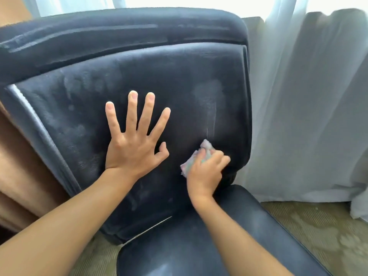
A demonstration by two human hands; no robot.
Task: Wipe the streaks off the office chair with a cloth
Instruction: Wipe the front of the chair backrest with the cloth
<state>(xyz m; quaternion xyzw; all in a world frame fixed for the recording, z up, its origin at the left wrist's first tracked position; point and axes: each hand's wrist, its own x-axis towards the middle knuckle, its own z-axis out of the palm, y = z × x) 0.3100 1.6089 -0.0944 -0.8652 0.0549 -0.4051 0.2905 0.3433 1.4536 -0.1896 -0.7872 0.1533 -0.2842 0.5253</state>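
Right hand (206, 168) curls around a small bunched pastel cloth (196, 158) and presses it to the lower right of the office chair's backrest (151, 68), just above the seat (219, 236). Left hand (133, 144) lies flat with fingers spread, palm on the middle of the backrest, bracing it. A pale streak (209, 116) rises just above the cloth, and more hazy marks sit to the left and along the headrest. The cloth is wadded small, so it may smear the residue rather than lift it; the bracing palm could also leave fresh prints on the dark upholstery. Sheer curtains (298, 106) hang close on the right.
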